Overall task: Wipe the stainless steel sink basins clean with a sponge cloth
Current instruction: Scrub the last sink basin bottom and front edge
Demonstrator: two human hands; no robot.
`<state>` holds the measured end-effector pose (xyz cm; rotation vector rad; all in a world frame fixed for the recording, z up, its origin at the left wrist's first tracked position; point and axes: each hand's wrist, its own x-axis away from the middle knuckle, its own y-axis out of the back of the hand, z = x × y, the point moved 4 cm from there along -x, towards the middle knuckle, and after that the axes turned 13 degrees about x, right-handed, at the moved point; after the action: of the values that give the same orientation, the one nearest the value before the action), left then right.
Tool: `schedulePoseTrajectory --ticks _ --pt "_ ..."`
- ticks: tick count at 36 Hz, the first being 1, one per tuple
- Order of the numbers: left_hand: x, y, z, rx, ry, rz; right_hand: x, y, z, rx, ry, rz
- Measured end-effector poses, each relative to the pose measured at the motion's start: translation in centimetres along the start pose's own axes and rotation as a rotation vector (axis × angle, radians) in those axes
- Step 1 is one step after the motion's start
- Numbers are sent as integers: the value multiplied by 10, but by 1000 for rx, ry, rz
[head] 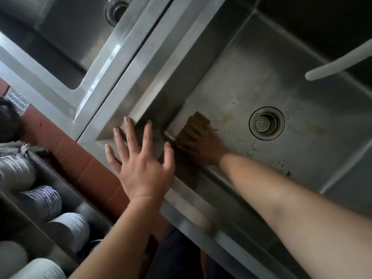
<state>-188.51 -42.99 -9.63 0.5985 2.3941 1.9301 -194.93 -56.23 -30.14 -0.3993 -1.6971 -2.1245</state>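
Observation:
A brown sponge cloth (196, 124) lies on the floor of the right stainless steel basin (302, 158), in its near left corner. My right hand (205, 148) presses flat on the cloth, fingers stretched over it. My left hand (141, 158) is spread open with straight fingers on the rim at the basin's front left corner and holds nothing. Yellowish stains mark the basin floor around the round drain strainer (266, 123). A second basin (60, 37) with its own drain (116, 10) lies at the upper left.
A white hose or spout (340, 63) hangs over the right basin from the upper right. Stacks of white ribbed bowls (40, 200) fill a rack at the lower left. Red floor tiles (84, 164) show between the rack and the sink.

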Motion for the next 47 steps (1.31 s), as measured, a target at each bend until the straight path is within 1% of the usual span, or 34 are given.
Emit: schedulePoseTrajectory --ticks 3,7,10,12,15,16,19,21,24,26,28,32,36,39,43,47 --pt "0 1 0 -13 7 -3 16 -3 -34 155 60 -10" --pt "0 3 -1 -7 18 -11 56 -3 -82 122 29 -27" --pt "0 3 -2 -2 16 -11 94 -15 -110 187 -6 92" --pt "0 3 -2 1 13 -11 111 -25 -115 228 -18 150" --pt "0 4 -3 13 15 -14 119 -26 -103 223 -31 180" --pt "0 4 -3 16 17 -15 117 -21 -93 222 -4 175" --pt "0 4 -3 24 16 -16 99 -12 -59 185 142 90" --pt "0 4 -3 29 15 -21 79 -10 -34 137 208 108" --pt "1 3 -2 27 11 -24 37 -1 -17 165 226 99" --pt "1 2 -1 19 6 -28 8 9 -23 224 215 53" --pt "0 1 0 16 2 -37 -17 22 -38 278 175 47" --pt "1 0 1 9 0 -53 -35 43 -79 240 18 27" --pt "1 1 1 9 -2 -49 -11 47 -120 192 -119 4" --pt "1 2 0 11 -1 -41 24 31 -140 162 -197 46" --pt "1 3 0 9 -2 -40 77 -2 -144 104 -183 178" --pt "1 3 -1 9 6 -39 87 -8 -136 97 -182 227"
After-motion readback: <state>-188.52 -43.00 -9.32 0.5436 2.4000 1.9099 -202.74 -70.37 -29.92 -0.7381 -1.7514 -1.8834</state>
